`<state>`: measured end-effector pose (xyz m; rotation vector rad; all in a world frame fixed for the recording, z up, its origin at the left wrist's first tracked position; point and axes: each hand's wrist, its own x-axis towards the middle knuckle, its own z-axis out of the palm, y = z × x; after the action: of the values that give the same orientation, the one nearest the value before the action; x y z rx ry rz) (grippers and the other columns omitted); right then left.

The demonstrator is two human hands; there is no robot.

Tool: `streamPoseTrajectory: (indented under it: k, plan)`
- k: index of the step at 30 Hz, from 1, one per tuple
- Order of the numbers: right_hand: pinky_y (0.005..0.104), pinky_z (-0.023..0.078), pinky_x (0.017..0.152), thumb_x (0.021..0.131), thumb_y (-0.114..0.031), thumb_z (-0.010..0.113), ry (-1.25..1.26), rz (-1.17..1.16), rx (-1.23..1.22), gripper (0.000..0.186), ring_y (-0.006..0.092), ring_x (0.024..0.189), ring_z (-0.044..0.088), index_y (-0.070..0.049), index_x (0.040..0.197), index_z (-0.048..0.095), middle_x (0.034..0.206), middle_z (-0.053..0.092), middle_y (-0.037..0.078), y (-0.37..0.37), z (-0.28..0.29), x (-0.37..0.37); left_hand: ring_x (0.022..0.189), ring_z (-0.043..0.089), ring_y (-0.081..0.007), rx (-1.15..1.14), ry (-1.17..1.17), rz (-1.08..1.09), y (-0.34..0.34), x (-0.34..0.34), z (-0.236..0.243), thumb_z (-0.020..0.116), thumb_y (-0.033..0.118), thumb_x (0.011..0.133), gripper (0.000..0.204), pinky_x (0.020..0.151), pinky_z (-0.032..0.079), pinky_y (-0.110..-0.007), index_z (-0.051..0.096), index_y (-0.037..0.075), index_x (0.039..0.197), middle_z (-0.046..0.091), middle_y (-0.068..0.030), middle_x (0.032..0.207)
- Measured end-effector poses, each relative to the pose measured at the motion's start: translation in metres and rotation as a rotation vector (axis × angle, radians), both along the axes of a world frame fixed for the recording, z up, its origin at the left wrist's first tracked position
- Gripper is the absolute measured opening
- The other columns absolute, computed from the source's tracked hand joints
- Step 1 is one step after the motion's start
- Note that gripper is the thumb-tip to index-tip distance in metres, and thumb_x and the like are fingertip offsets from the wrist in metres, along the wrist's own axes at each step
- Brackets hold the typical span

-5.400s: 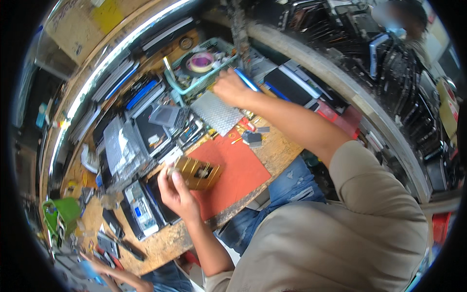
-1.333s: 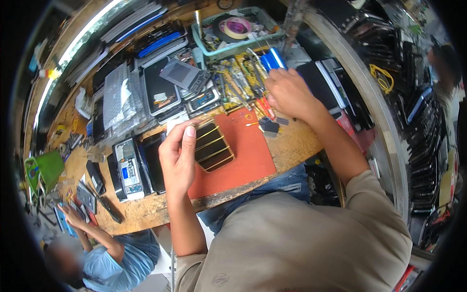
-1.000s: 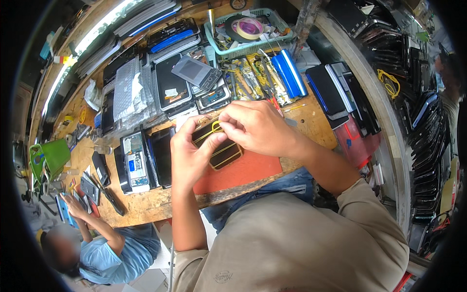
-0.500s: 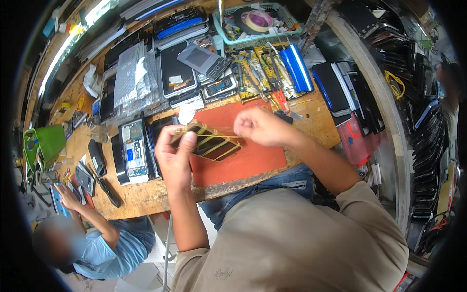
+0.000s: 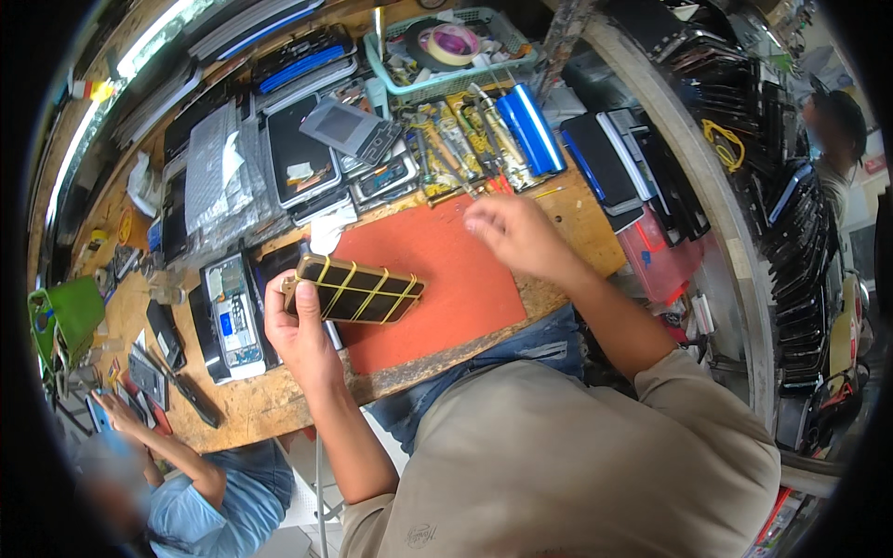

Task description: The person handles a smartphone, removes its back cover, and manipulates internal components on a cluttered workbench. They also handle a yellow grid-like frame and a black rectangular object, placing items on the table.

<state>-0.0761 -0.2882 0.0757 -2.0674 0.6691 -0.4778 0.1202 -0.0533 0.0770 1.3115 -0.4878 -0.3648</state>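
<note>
Gold-striped black phone (image 5: 358, 292), tilted, above mat

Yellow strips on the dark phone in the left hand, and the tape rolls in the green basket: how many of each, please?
Yellow strips on the phone in the left hand: 4
Tape rolls in the basket: 1
Total: 5

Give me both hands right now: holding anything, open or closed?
Left hand: closed on a dark phone with yellow tape strips, held over the red mat.
Right hand: loosely curled above the mat; whether it pinches anything cannot be told.
</note>
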Motion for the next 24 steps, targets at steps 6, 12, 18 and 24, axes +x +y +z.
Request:
streamPoseTrajectory:
  k: [6,12,18,24]
  plan:
    - [0.0384,0.057,0.076,0.095,-0.013,0.070,-0.030,-0.118,-0.460,0.013,0.0295,0.084,0.074,-0.004,0.102,0.075,0.095,0.075,0.016,-0.102,0.011,0.033,0.083,0.052,-0.0029,0.082,-0.234,-0.144,-0.020,-0.022,0.022,0.072,0.015,0.103,0.019,0.077,0.042,-0.019,0.055,0.007,0.105,0.061,0.0032,0.093]
    - [0.0490,0.058,0.085,0.084,-0.007,0.069,0.368,0.026,-0.926,0.011,0.0375,0.105,0.069,-0.008,0.092,0.077,0.108,0.072,0.017,-0.119,-0.014,0.101,0.121,0.061,-0.0222,-0.088,-0.211,-0.443,-0.046,-0.038,0.041,0.063,0.009,0.102,0.016,0.109,0.044,-0.040,0.049,0.006,0.107,0.066,-0.0205,0.131]
    - [0.0497,0.058,0.086,0.085,-0.009,0.069,0.053,-0.010,-0.579,0.010,0.0396,0.101,0.071,-0.004,0.090,0.075,0.103,0.072,0.021,-0.132,-0.007,0.098,0.133,0.058,-0.0360,0.043,-0.400,-0.423,-0.052,-0.041,0.045,0.048,0.023,0.102,0.034,0.116,0.040,-0.049,0.055,0.000,0.126,0.058,-0.0259,0.144]
    - [0.0517,0.058,0.091,0.088,-0.012,0.068,0.184,0.040,-0.260,0.017,0.0438,0.100,0.074,0.002,0.094,0.076,0.100,0.075,0.028,-0.134,-0.008,0.120,0.133,0.052,-0.0322,0.061,-0.282,-0.393,-0.061,-0.037,0.038,0.060,0.036,0.094,0.040,0.116,0.037,-0.049,0.052,0.004,0.116,0.049,-0.0197,0.142]
